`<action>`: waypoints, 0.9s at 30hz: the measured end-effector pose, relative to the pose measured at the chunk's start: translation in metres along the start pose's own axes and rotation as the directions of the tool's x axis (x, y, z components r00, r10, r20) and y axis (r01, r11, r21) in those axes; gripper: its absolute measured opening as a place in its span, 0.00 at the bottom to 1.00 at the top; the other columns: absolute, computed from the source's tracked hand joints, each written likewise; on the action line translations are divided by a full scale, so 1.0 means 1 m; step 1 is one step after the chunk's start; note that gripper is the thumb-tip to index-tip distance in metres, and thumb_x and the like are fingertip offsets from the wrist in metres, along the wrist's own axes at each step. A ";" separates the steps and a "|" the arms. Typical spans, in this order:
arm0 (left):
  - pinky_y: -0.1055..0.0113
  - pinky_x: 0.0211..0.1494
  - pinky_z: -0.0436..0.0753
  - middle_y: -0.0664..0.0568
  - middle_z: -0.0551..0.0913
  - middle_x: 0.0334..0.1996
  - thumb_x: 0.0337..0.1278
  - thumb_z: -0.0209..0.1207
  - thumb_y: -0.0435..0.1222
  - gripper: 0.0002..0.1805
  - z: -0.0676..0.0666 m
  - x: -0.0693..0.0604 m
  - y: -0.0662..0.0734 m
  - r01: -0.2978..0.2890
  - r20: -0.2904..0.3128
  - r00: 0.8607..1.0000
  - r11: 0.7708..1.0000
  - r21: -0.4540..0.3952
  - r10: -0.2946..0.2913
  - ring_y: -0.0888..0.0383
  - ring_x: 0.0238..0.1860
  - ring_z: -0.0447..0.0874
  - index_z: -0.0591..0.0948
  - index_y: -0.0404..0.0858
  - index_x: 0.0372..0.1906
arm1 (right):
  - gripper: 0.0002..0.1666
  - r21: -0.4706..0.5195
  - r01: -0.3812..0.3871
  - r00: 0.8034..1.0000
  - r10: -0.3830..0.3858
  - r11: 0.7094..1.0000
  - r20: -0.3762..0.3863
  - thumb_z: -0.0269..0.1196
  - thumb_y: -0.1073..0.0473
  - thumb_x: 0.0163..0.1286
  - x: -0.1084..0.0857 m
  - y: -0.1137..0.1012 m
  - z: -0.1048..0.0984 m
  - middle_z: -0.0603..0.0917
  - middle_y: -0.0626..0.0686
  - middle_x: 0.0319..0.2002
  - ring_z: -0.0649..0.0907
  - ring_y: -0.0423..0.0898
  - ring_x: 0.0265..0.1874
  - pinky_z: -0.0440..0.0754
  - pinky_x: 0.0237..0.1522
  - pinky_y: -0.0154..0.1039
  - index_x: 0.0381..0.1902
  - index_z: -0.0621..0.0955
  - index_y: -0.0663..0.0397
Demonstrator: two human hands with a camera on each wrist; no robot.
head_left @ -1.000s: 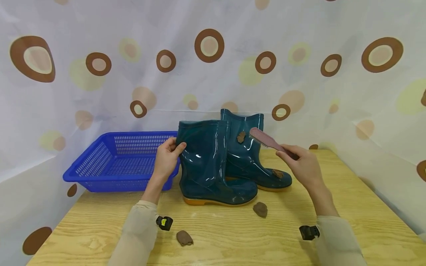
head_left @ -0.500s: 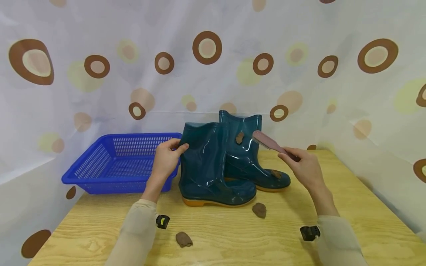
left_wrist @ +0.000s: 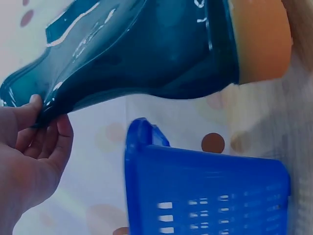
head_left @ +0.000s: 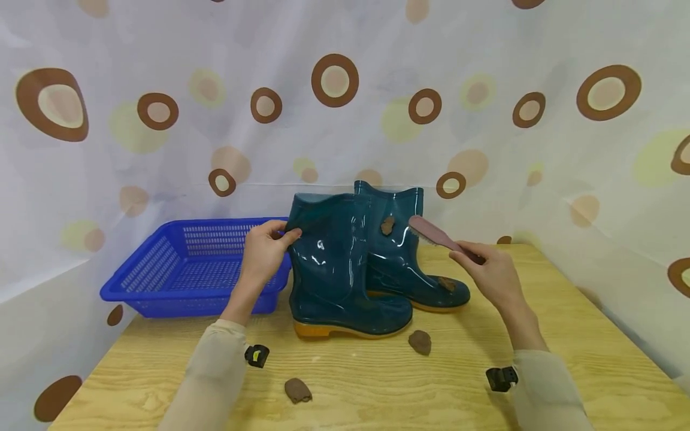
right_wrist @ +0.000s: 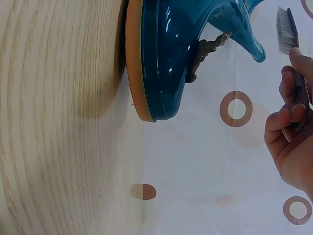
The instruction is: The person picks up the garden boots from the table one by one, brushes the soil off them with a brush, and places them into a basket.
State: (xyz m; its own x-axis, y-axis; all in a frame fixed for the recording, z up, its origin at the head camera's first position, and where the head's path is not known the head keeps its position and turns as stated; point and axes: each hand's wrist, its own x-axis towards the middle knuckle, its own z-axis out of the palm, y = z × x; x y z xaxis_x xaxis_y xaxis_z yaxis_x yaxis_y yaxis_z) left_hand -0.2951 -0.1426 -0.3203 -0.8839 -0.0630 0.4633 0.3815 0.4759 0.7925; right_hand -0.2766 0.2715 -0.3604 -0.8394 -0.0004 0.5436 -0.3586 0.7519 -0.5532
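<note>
Two dark teal rubber boots stand on the wooden table, toes to the right. My left hand (head_left: 262, 251) pinches the upper back edge of the front boot (head_left: 331, 269), thumb outside; the left wrist view shows the shaft creased at that grip. Behind it, the rear boot (head_left: 396, 257) carries a brown mud clump (head_left: 387, 225) on its shaft and another mud patch (head_left: 447, 284) on its toe. My right hand (head_left: 493, 269) grips the handle of a pinkish brush (head_left: 431, 231), its bristles facing the rear boot's shaft. In the right wrist view the brush (right_wrist: 288, 32) is apart from the boot toe.
A blue plastic basket (head_left: 188, 292) stands left of the boots, close to the front boot's heel. Two brown mud lumps lie on the table, one lump (head_left: 420, 342) by the front boot's toe and one lump (head_left: 298, 390) nearer. A patterned curtain (head_left: 334, 143) hangs behind.
My left hand shifts the front boot's top edge right, then back left, and its shaft flexes. The brush moves slightly away from the mud on the rear boot's shaft.
</note>
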 end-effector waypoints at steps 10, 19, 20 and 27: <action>0.66 0.39 0.76 0.44 0.88 0.37 0.63 0.65 0.42 0.12 0.005 0.012 0.018 -0.084 -0.060 0.995 0.991 -0.107 0.078 0.55 0.32 0.79 0.89 0.38 0.43 | 0.25 0.018 -0.026 1.000 0.027 0.999 -0.007 0.63 0.46 0.71 -0.003 0.006 -0.004 0.88 0.61 0.47 0.74 0.18 0.34 0.72 0.35 0.16 0.57 0.83 0.57; 0.70 0.29 0.79 0.46 0.88 0.37 0.62 0.65 0.43 0.12 0.016 0.018 0.034 -0.176 -0.122 0.980 0.966 -0.188 0.155 0.56 0.28 0.79 0.89 0.39 0.43 | 0.24 -0.004 -0.005 1.000 0.005 1.000 -0.005 0.64 0.47 0.71 -0.004 0.009 -0.004 0.89 0.60 0.45 0.74 0.18 0.33 0.72 0.35 0.16 0.55 0.84 0.58; 0.71 0.27 0.78 0.46 0.87 0.37 0.62 0.65 0.43 0.12 0.016 0.018 0.037 -0.192 -0.134 0.977 0.962 -0.194 0.168 0.57 0.27 0.78 0.89 0.39 0.43 | 0.24 -0.005 -0.004 1.000 0.004 1.000 -0.003 0.64 0.47 0.71 -0.004 0.009 -0.004 0.89 0.60 0.45 0.74 0.19 0.33 0.72 0.35 0.16 0.55 0.84 0.57; 0.75 0.34 0.80 0.45 0.87 0.38 0.62 0.65 0.42 0.13 0.010 0.025 0.051 -0.284 -0.214 0.946 0.943 -0.176 0.244 0.60 0.29 0.79 0.88 0.37 0.42 | 0.24 0.008 -0.001 1.000 0.001 1.000 0.006 0.64 0.47 0.71 -0.003 0.011 -0.001 0.88 0.60 0.44 0.77 0.26 0.31 0.75 0.33 0.20 0.54 0.84 0.58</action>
State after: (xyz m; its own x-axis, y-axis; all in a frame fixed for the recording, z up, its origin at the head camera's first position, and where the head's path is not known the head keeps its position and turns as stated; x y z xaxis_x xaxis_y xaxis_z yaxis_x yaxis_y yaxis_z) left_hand -0.3003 -0.1114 -0.2722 -0.6847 -0.1313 0.7169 0.6580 0.3118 0.6855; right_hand -0.2779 0.2800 -0.3675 -0.8423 -0.0036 0.5389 -0.3609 0.7465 -0.5591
